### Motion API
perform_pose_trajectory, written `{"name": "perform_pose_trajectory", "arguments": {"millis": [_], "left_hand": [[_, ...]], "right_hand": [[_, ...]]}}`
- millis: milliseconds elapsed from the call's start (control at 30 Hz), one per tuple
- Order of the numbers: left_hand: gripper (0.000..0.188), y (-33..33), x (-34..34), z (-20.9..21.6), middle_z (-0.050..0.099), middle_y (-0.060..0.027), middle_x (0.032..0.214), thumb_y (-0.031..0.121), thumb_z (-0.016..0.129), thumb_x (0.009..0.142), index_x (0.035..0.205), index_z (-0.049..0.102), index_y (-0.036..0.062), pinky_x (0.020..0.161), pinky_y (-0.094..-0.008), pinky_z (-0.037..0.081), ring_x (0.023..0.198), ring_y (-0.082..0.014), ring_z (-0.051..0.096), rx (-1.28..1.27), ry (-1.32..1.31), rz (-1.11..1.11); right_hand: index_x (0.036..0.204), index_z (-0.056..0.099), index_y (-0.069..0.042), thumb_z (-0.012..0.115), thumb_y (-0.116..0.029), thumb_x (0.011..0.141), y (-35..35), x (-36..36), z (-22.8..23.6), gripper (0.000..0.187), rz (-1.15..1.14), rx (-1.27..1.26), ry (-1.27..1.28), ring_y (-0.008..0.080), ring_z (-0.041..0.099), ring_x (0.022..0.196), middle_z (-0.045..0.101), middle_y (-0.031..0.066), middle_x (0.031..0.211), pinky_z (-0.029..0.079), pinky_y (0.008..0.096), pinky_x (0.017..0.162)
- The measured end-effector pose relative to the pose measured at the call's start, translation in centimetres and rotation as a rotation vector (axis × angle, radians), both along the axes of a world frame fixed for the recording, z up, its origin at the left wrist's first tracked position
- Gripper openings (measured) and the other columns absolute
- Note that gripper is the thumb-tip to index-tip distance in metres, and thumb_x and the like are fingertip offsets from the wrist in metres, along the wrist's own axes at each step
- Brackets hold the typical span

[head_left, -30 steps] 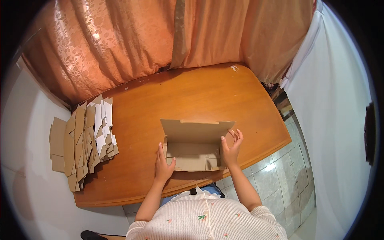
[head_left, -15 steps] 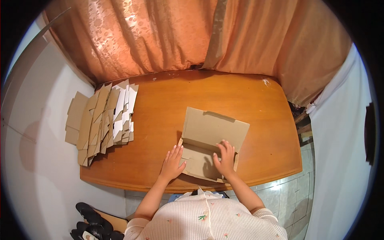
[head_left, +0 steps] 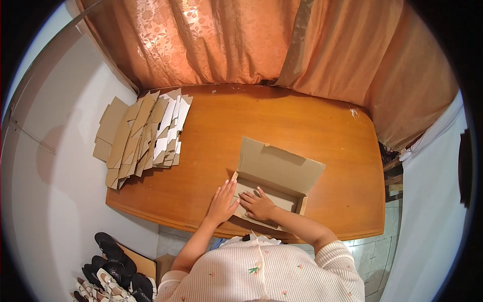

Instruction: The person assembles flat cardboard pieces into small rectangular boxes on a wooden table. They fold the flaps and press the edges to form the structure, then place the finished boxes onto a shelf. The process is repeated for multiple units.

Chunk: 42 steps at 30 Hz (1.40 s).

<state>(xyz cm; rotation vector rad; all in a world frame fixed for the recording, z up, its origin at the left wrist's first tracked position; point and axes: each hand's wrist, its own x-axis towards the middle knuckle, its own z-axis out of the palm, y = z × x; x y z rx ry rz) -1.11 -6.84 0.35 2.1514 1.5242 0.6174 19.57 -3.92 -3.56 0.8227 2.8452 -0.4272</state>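
A brown cardboard box stands at the near edge of the table, its lid raised and tilted back on the far side. My left hand lies flat along the outside of the box's left wall, fingers stretched out and pointing away from me. Inside the box, my right hand reaches across to the left end with its fingers spread, close to the left wall. That hand and forearm hide part of the box's floor and front wall. Neither hand grasps anything.
Flattened brown and white cardboard pieces are stacked at the table's left. The wooden table meets orange curtains at the back and a white wall at left. Black and white sandals lie at lower left.
My right hand has moved from the box's right side to its left end. The left hand stays against the left wall. The whole view has shifted and turned slightly.
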Motion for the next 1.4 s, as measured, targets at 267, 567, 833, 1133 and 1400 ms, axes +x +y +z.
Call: {"name": "perform_pose_trajectory", "arguments": {"millis": [267,567,833,1133,1400], "left_hand": [[0.057,0.0,0.0,-0.7,0.036,-0.0175,0.148,0.022,0.047,0.094,0.145,0.031,0.0019,0.111,-0.0485,0.025,0.139,-0.0363,0.029,0.011,-0.145,0.036],[0.055,0.1,0.0,-1.3,0.038,-0.0195,0.146,0.015,0.045,0.093,0.144,0.032,-0.0008,0.112,-0.0468,0.025,0.138,-0.0383,0.031,0.035,-0.232,0.04],[0.054,0.0,0.0,-1.3,0.04,-0.0193,0.145,0.012,0.045,0.092,0.143,0.034,-0.0009,0.112,-0.0481,0.025,0.137,-0.0378,0.032,0.059,-0.19,0.04],[0.057,-0.3,0.6,-1.0,0.041,-0.0107,0.147,0.013,0.048,0.087,0.143,0.038,0.0071,0.105,-0.0695,-0.006,0.14,-0.0327,0.031,0.039,-0.004,0.118],[0.061,-0.4,0.5,-0.9,0.04,-0.0108,0.148,0.013,0.048,0.086,0.145,0.036,0.007,0.104,-0.0694,-0.01,0.141,-0.0329,0.029,0.017,0.004,0.123]], "right_hand": [[0.152,0.015,-0.014,0.032,-0.054,0.097,0.1,0.1,-1.3,0.07,-0.059,-0.186,-0.009,0.0237,0.017,0.145,0.018,0.0051,0.158,0.01,0.0604,0.113],[0.151,0.019,-0.013,0.031,-0.055,0.097,0.2,-0.1,-2.1,0.07,-0.042,-0.168,-0.026,0.0213,0.016,0.146,0.017,0.0037,0.158,0.009,0.06,0.114],[0.151,0.02,-0.014,0.03,-0.055,0.097,0.9,-1.6,-0.2,0.069,-0.049,-0.206,-0.1,0.0195,0.016,0.146,0.018,0.0016,0.158,0.007,0.0582,0.115],[0.151,0.021,-0.014,0.037,-0.042,0.097,1.0,-3.3,1.2,0.064,-0.062,-0.199,-0.211,0.0177,0.018,0.145,0.02,0.0003,0.158,0.005,0.052,0.117],[0.151,0.02,-0.011,0.041,-0.031,0.095,0.3,-1.4,0.3,0.063,-0.065,-0.268,-0.16,0.0205,0.024,0.144,0.023,0.0059,0.157,0.014,0.0489,0.116]]}}
